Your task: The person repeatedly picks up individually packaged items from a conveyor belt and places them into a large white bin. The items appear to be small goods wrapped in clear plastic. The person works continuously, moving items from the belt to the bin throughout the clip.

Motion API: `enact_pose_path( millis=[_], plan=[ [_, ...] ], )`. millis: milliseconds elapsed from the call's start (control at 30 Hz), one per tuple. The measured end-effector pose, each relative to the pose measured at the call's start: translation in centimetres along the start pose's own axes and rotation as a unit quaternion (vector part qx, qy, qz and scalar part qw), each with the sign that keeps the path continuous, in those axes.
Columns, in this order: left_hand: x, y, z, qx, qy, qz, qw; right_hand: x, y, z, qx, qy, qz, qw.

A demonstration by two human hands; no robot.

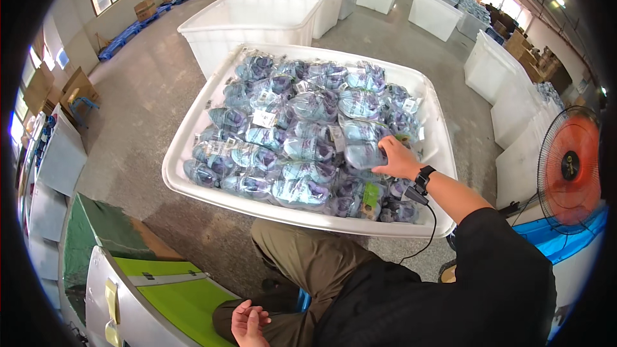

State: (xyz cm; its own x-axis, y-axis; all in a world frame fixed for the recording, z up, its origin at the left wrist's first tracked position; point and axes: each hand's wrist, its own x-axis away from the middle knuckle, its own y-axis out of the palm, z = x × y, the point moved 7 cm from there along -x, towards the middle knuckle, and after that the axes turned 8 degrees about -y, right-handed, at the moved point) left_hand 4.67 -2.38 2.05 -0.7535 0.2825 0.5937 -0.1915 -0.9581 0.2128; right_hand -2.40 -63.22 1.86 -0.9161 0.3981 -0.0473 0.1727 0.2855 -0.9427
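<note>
A big white tub (pixel 186 186) in front of me is filled with rows of blue and purple shoes in clear plastic bags (pixel 315 106), many with white tags. My right hand (pixel 400 159) reaches over the tub's right side. Its thumb and fingers are closed on one bagged shoe (pixel 363 154) lying on the others; part of that bag is hidden by the hand. A green card (pixel 371 199) shows among the bags nearer to me. By my thigh, my left hand (pixel 249 322) is held low with its fingers curled and nothing visible in them.
An orange-centred fan (pixel 570 166) stands at the right. More white tubs (pixel 247 16) are beyond, with others (pixel 495 67) along the right. A green-topped grey case (pixel 183 302) sits at my lower left. A black cable (pixel 432 234) hangs from my right wrist.
</note>
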Motion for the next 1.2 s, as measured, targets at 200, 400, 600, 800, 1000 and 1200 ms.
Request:
enact_pose_path(
  millis=[200,400,600,800,1000,1200],
  plan=[
    [-0.1,0.5,0.3,-0.082,0.056,-0.008,0.995,-2.1,0.8,-0.6,0.078,-0.119,0.106,0.984],
    [-0.2,0.9,0.7,-0.091,0.071,-0.013,0.993,-4.7,4.3,1.5,0.100,-0.033,0.017,0.994],
    [-0.4,0.3,0.5,-0.090,0.093,-0.019,0.991,-5.5,6.9,1.8,0.121,0.012,-0.023,0.992],
    [-0.8,-1.1,-0.3,-0.088,0.095,0.006,0.992,-4.8,4.2,-3.2,0.190,-0.022,0.032,0.981],
    [1.3,-1.1,1.9,-0.042,0.117,-0.036,0.992,-2.0,4.5,-19.8,-0.053,-0.300,0.059,0.951],
    [7.2,-9.7,5.4,-0.011,0.171,0.069,0.983,-1.1,10.2,-29.0,-0.157,-0.353,-0.029,0.922]
  ],
)
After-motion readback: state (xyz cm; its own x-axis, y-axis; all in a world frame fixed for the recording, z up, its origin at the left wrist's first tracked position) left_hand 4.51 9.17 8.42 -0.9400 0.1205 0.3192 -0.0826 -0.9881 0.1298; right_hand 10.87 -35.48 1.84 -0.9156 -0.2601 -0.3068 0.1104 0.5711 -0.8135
